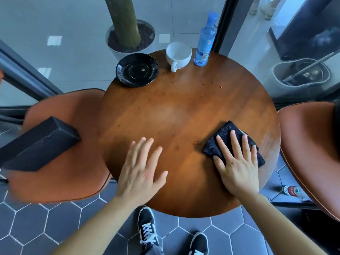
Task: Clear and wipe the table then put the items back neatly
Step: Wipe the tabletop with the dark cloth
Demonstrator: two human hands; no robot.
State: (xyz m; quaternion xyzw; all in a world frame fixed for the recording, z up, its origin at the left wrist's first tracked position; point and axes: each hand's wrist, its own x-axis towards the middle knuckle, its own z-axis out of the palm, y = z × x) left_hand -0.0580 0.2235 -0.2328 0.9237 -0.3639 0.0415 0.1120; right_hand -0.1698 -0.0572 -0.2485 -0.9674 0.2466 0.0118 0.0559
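Head view: round brown wooden worktop (184,115) — hard, smooth, glossy; water beads (213,83) scattered mid-surface, so probably slick. Tan leather chairs either side; left one (60,173) carries a long black box (36,144). Grey hex-tile floor, glass wall behind, potted trunk outside.

Blue plastic water bottle (204,43), far edge: light, tall, tips easily — grip mid-body. Black glossy saucer (137,69) overhangs the far-left edge: fragile, lift by rim. White ceramic cup (178,55) between them: take the handle.

Dark folded microfibre cloth (233,142), near right: soft, limp, needs flat pressure. Right hand (237,162) spread flat on it. Left hand (141,170) spread, palm down, holding nothing.
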